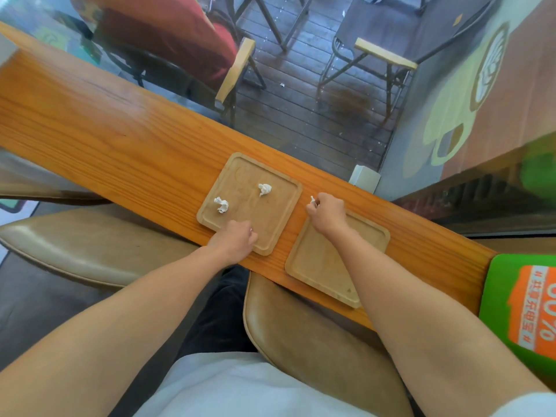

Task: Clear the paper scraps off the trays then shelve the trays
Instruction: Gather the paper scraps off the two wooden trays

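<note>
Wooden trays [272, 233] under both fisted hands; right hand [326, 212] pinches a paper scrap [312, 199].

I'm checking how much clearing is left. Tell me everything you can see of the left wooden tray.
The left tray is a square, pale wooden board with rounded corners and a low raised rim, lying flat on the orange wooden counter. Two crumpled white paper scraps sit on it, apart. The left hand, closed, rests over its near edge. It lies beside the right tray without touching it.

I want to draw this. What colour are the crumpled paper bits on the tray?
White paper scraps on the light wooden tray; head view.
</note>
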`<state>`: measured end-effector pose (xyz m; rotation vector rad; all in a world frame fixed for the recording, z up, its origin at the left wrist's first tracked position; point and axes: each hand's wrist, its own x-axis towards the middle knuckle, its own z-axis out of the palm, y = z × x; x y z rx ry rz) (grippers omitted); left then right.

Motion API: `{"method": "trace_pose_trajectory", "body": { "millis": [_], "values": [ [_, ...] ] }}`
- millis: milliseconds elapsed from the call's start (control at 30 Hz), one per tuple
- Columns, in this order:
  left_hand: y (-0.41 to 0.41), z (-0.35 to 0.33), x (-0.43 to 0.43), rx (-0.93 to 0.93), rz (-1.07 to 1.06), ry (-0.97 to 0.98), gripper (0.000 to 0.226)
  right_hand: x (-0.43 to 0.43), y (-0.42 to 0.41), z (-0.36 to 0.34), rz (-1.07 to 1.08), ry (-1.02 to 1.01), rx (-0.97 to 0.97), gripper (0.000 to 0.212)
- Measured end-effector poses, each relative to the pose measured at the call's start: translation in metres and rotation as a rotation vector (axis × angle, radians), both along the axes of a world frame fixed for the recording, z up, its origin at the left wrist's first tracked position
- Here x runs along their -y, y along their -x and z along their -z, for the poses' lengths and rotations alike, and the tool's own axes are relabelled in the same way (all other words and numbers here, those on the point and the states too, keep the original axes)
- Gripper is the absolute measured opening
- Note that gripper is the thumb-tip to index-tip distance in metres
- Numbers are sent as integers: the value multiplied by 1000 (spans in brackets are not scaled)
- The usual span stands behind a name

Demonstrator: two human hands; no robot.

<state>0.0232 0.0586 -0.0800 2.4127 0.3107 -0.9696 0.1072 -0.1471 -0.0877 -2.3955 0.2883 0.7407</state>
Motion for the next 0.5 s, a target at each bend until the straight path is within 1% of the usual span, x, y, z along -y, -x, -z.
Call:
{"method": "trace_pose_trajectory", "body": {
  "millis": [100, 233, 433, 500],
  "values": [
    [6, -5, 6, 4, 18, 4, 27, 2, 8, -5, -9, -12, -17, 17],
    [8, -10, 9, 35, 20, 9, 30, 2, 10, -9, -74, -1, -95, 33],
    [7, -11, 1, 28, -39, 13, 28, -6, 14, -17, -88, -34, -153, 31],
    [5, -11, -4, 27, -64, -8, 31, -12, 15, -20, -94, -51, -170, 34]
  ]
}}
